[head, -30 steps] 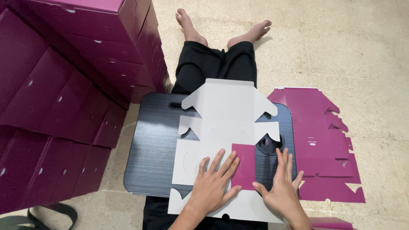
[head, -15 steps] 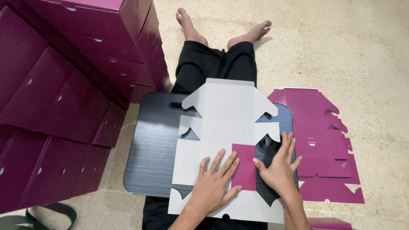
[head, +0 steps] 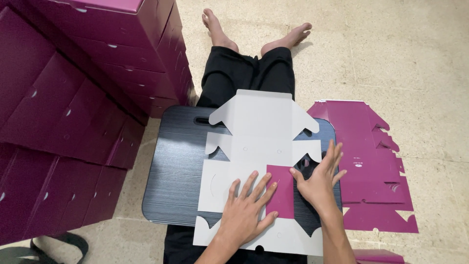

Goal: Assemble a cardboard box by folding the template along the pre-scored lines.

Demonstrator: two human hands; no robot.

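Hands, left (head: 246,212) and right (head: 317,178), press flat carton blank (head: 259,142) (white side up).

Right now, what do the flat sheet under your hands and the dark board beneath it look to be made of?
The flat sheet looks like die-cut cardboard: matte white on the upper face, magenta where a flap is folded over, with cut tabs and crease lines. The dark board seems rigid plastic or laminate, with a fine ribbed, faintly glossy surface and a handle slot; which of the two cannot be told.

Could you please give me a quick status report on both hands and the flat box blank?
Left hand flat on white box blank. Right hand pressing beside folded magenta flap. Blank lies on black lap board; nothing on top of it.
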